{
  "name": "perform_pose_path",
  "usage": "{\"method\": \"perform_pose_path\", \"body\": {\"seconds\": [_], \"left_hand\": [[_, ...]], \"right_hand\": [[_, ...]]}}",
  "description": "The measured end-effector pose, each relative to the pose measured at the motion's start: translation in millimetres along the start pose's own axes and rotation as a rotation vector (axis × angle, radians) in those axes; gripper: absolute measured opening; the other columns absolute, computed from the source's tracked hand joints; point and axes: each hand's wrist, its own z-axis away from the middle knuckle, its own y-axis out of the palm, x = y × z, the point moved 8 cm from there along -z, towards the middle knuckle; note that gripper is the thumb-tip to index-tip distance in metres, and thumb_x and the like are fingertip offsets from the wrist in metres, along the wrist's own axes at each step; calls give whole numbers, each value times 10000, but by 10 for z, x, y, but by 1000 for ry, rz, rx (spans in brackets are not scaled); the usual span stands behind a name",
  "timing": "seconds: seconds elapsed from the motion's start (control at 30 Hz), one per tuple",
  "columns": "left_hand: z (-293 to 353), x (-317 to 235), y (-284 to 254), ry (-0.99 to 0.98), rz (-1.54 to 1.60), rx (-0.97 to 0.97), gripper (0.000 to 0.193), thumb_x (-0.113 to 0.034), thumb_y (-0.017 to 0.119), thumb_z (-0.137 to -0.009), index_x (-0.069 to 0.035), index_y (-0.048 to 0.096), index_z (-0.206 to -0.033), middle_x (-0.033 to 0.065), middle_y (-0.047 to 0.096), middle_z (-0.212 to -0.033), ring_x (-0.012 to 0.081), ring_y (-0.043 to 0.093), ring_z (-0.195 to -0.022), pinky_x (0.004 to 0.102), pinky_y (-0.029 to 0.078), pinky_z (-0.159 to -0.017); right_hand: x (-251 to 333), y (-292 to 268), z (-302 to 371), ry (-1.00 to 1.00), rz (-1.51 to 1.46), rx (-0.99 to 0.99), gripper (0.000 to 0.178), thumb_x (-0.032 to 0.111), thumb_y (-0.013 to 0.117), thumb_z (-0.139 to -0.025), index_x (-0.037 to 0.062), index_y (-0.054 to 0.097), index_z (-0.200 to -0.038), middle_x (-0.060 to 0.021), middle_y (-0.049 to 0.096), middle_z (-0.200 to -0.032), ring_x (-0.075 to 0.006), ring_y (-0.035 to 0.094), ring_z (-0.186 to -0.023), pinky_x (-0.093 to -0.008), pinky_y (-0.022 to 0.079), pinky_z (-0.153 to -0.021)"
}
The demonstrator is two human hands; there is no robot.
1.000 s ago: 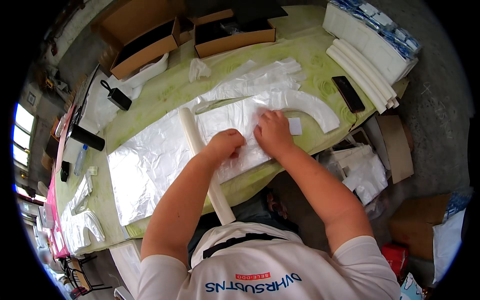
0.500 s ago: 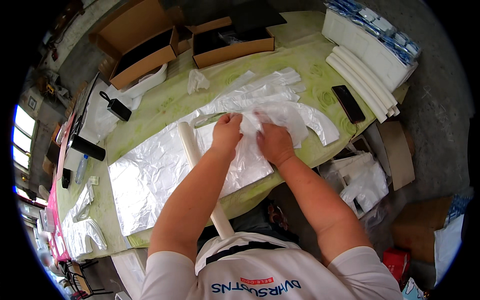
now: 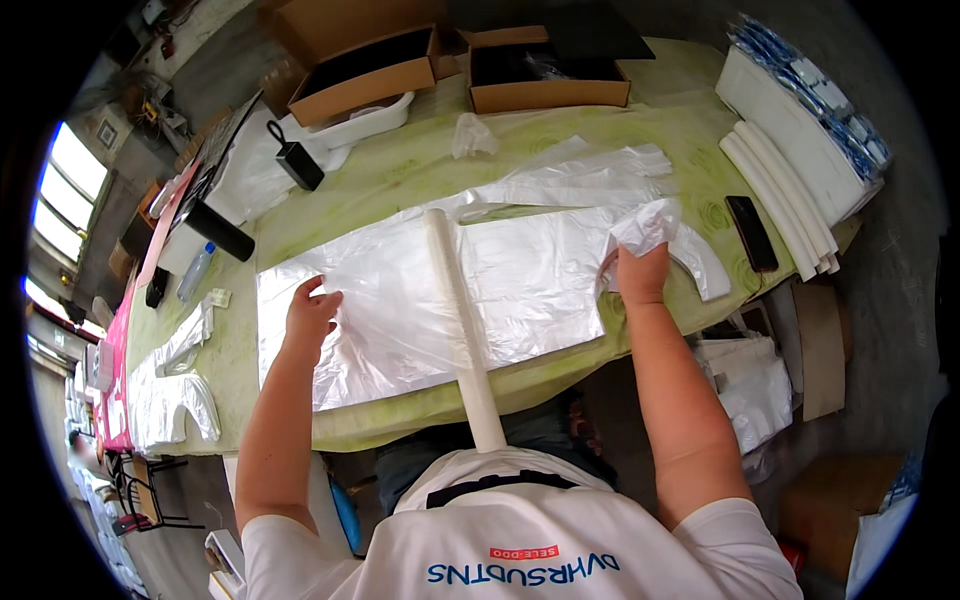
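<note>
A stack of glossy white plastic bags (image 3: 540,275) lies flat on the table, its cut handle strips reaching right and back. Across it stands a long pale tube (image 3: 455,300), its near end against my shirt. At the bags' left part, my left hand (image 3: 315,312) rests with bent fingers, thumb and forefinger apart, by a thin wrinkled film layer. My right hand (image 3: 643,270) is closed around a bunched piece of white plastic (image 3: 648,228) at the handle end; its fingertips are partly covered by that plastic.
Cardboard boxes with black lining (image 3: 550,90) stand at the back. On the right are a phone (image 3: 750,233), white rolls (image 3: 780,195) and a white foam box (image 3: 795,135). To the left are a black cylinder (image 3: 218,230), a small black device (image 3: 297,163) and a bottle (image 3: 196,272).
My hands, close together before, have spread apart: the left went left across the bags, the right moved right with bunched plastic. The tube stands more upright in view, and the view has shifted.
</note>
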Motion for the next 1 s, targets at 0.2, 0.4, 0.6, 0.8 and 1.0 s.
{"method": "perform_pose_path", "body": {"seconds": [0.2,0.4,0.6,0.8,1.0], "left_hand": [[-14,-140,67,479,-367,-299,538,-44,702,-848,-87,560,-1365,117,624,-1165,271,619,-1007,401,520,-878],[926,-323,983,987,-351,47,473,-79,671,-869,-98,590,-1334,140,566,-1365,364,464,-1341,478,348,-1148],[1049,-208,1290,781,-771,198,549,-277,514,-975,-45,474,-1470,90,338,-1624,367,232,-1523,528,160,-1253],[944,-235,1214,775,-846,284,565,-302,582,-951,-128,489,-1480,116,355,-1614,382,245,-1515,523,203,-1242],[1028,-822,938,1184,-463,311,442,-240,668,-928,-161,620,-1360,121,440,-1563,401,359,-1456,485,355,-1168]], "right_hand": [[-501,-126,-113,390,-335,72,437,99,647,-902,32,552,-1324,-97,666,-1081,-231,652,-844,-349,535,-698],[1,-349,672,762,-878,9,316,146,586,-964,126,576,-1279,-61,640,-960,-147,557,-678,-265,410,-514],[938,66,1567,343,-626,401,293,12,587,-955,57,584,-1244,-45,662,-1078,-81,567,-845,-216,477,-748],[1952,671,2144,-529,-13,899,369,135,711,-859,88,659,-1221,-134,610,-1364,-374,494,-1342,-495,367,-1145],[2246,937,2472,-749,191,1012,330,237,732,-811,106,709,-1113,-114,655,-1295,-397,519,-1286,-571,348,-1118]]}}
